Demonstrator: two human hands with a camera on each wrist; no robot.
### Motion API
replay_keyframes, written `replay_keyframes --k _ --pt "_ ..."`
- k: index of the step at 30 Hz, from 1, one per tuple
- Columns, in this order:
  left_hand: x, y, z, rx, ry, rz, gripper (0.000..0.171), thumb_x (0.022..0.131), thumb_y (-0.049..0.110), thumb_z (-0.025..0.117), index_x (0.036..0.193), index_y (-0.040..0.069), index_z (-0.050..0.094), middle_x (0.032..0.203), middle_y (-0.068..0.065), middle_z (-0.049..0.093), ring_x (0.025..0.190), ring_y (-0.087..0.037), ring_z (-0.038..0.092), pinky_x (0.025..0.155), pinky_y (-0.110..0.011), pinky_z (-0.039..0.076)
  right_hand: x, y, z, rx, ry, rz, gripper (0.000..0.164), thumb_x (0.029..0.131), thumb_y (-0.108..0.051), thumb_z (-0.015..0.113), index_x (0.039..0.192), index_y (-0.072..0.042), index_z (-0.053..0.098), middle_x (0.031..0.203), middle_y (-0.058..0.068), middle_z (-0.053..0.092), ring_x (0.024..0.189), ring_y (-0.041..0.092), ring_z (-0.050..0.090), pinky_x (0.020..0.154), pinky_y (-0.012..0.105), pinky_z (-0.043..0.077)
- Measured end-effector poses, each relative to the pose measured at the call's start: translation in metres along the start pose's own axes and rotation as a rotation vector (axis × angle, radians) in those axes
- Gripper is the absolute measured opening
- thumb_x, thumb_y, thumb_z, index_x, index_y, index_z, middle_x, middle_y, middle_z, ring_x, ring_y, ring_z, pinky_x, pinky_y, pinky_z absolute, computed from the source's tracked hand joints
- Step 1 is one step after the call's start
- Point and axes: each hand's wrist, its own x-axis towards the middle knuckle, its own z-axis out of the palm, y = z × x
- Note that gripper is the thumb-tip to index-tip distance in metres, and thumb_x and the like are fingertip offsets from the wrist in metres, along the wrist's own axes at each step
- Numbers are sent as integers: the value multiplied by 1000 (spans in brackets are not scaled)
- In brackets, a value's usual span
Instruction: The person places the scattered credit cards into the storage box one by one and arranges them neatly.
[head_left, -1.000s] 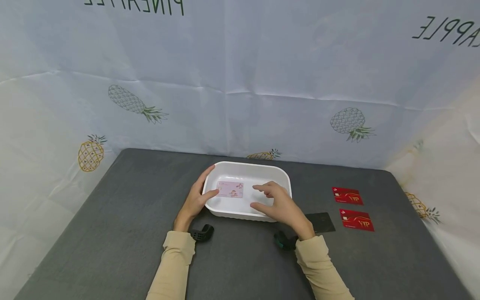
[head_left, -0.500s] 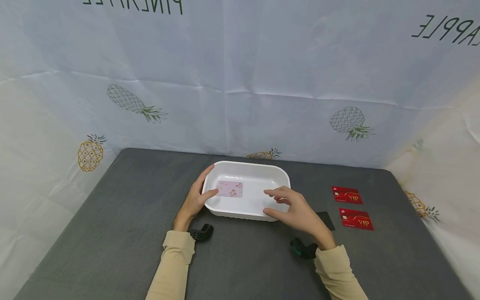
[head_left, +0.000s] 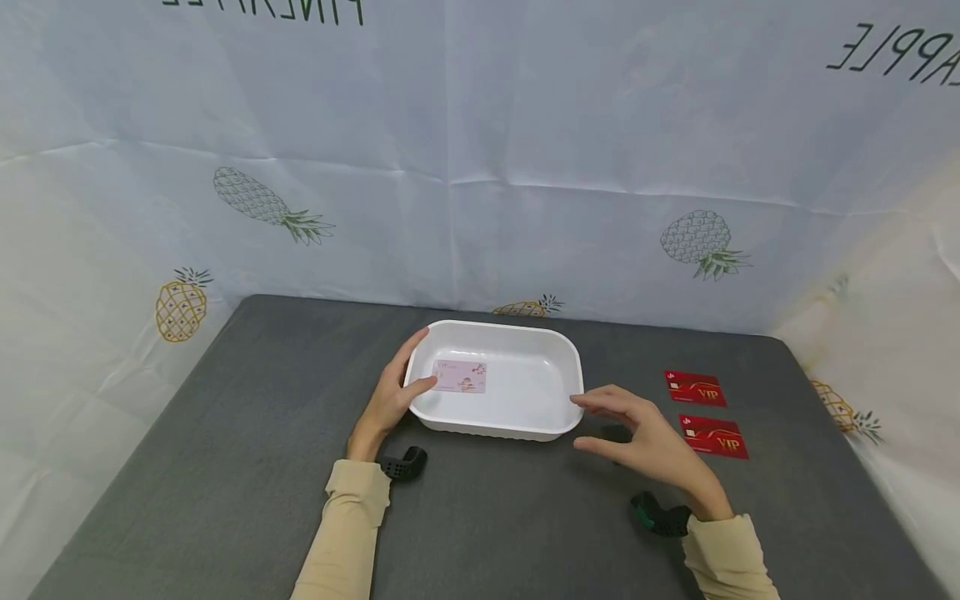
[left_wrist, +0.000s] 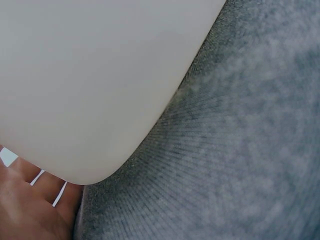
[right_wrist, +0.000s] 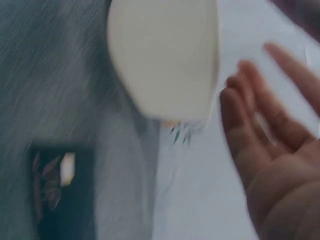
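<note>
White tray (head_left: 525, 387), gripped by left fingers (head_left: 407, 350), holds one pink card (head_left: 460, 376); right fingers (head_left: 609, 402) extended; one black card (right_wrist: 65, 205), two red cards (head_left: 696, 389).

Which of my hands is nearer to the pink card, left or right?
Left. Your left hand grips the tray beside the pink card, thumb at the card's left edge. Your right hand is by the tray's opposite end.

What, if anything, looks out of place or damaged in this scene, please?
The lettering on the backdrop cloth reads backwards, while VIP on the nearer red card reads normally, so the cloth may hang reversed. Nothing appears spilled or damaged; the pink card lies in the white tray.
</note>
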Motion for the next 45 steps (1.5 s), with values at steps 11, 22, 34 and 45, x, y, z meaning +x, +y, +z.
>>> replay_keyframes --k 11,22,34,45 --pt "-1 -2 -1 2 4 0 78 91 1 64 161 7 31 159 -23 38 131 -37 48 106 -33 42 -22 36 -22 25 -73 68 55 84 -9 82 136 -4 64 128 19 62 118 15 58 104 22 50" --pt "0 0 1 -7 -5 7 78 91 0 64 161 7 30 160 -24 38 131 -37 47 108 -44 42 -36 61 -32 -125 -56 178 55 83 -21 85 135 -14 67 129 5 68 115 5 58 95 24 53" --pt "1 -2 -1 -20 -5 -7 78 92 2 64 162 9 29 163 -21 34 135 -36 45 105 -21 39 -38 71 -33 -194 -78 171 56 82 -24 86 133 -13 68 131 10 63 114 -8 47 88 23 54" --pt "1 -3 0 -12 -2 11 78 91 1 64 161 7 30 163 -22 34 136 -36 44 105 -18 37 -38 73 -31 -330 -118 200 57 81 -35 86 132 -14 71 134 7 59 122 20 49 97 41 52"
